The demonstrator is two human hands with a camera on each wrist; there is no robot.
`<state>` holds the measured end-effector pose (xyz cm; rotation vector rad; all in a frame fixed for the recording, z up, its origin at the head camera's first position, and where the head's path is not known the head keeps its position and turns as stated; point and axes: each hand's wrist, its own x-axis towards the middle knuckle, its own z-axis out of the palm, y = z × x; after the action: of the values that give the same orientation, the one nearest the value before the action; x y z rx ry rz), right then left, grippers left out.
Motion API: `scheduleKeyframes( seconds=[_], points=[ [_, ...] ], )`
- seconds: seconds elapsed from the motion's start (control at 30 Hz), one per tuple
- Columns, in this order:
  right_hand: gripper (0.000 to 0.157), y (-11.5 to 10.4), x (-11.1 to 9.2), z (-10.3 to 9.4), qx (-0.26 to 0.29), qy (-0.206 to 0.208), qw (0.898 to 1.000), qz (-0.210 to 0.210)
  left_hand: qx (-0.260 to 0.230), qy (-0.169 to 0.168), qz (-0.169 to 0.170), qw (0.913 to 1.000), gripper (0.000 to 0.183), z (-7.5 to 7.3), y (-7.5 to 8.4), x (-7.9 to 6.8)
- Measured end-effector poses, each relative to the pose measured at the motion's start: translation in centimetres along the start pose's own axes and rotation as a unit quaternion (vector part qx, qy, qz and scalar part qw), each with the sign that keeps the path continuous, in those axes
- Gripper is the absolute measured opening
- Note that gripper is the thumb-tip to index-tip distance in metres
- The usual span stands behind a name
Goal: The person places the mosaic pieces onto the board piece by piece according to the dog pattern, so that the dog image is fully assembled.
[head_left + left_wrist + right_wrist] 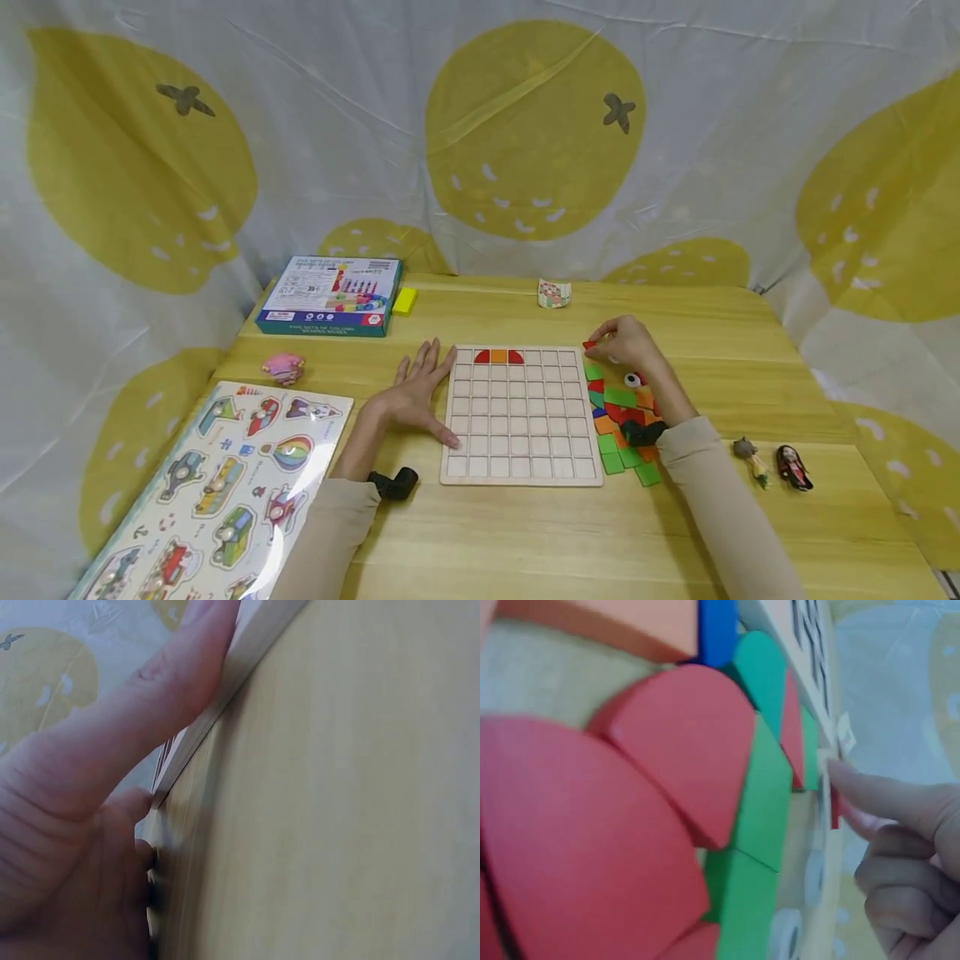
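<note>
Item: grid board (519,408), pale, marked in squares; found at the centre of the head view, on the wooden table (480,533). Three pieces are laid in its top row: a left red piece (483,357), an orange square (498,357) and a right red piece (515,357).

Item: held red piece (588,345), found just beside the board's upper right corner in the head view; contact with the board cannot be told. It is pinched between thumb and fingertips of the right hand (628,344); its full outline is covered.

Left hand (411,395): fingers spread, the thumb laid on the board's lower left edge, nothing gripped.

Hazards, as judged: the held red piece could be dropped among the loose pieces (618,397), being pinched only by a small part. The loose pieces, crowded along the board's right edge, could be scattered by the right forearm or by the black wrist mount (643,432) above them. The board could be skewed by an uneven push of the left thumb, and the laid row jogged out of line; whether the cells are recessed cannot be told.

Orientation: no long axis is seen in the near-square board; its sides are set roughly level and upright in the head view. The laid row is run left to right, its curved edges turned outward at both ends. The held red piece is shown in the right wrist view as a narrow upright strip; its true long axis cannot be told.
</note>
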<state>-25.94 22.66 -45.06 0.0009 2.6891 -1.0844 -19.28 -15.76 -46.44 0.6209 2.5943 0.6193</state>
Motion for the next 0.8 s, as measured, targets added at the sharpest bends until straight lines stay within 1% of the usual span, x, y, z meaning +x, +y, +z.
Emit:
scheduleKeyframes(
  seconds=[0.13, 0.2, 0.27, 0.4, 0.53, 0.67, 0.8],
  points=[
    [0.024, -1.0, -0.3, 0.4, 0.036, -0.011, 0.998, -0.044, 0.007, 0.001, -0.001, 1.0000, 0.145, 0.3, 0.1, 0.1],
    [0.021, -2.0, -0.4, 1.3, 0.049, -0.029, 0.996, -0.064, 0.013, -0.001, -0.006, 0.9999, 0.146, 0.6, 0.1, 0.0],
    [0.020, -3.5, -0.4, 2.7, 0.061, -0.055, 0.993, -0.088, 0.014, 0.000, -0.009, 0.9999, 0.146, 0.8, 0.1, 0.0],
    [0.021, -6.5, 0.0, 6.1, 0.062, -0.109, 0.983, -0.131, 0.012, 0.000, -0.013, 0.9998, 0.145, 0.9, 0.1, -0.1],
    [0.019, -9.2, 0.4, 9.1, 0.040, -0.138, 0.977, -0.159, 0.010, 0.000, -0.014, 0.9999, 0.144, 0.7, 0.1, 0.0],
    [0.017, -11.0, 0.8, 10.9, 0.022, -0.142, 0.974, -0.177, 0.012, 0.005, -0.009, 0.9999, 0.143, 0.4, 0.1, 0.0],
    [0.018, -11.9, 1.0, 11.7, 0.011, -0.149, 0.969, -0.198, 0.018, 0.003, -0.010, 0.9998, 0.144, 0.1, 0.1, 0.1]
  ],
)
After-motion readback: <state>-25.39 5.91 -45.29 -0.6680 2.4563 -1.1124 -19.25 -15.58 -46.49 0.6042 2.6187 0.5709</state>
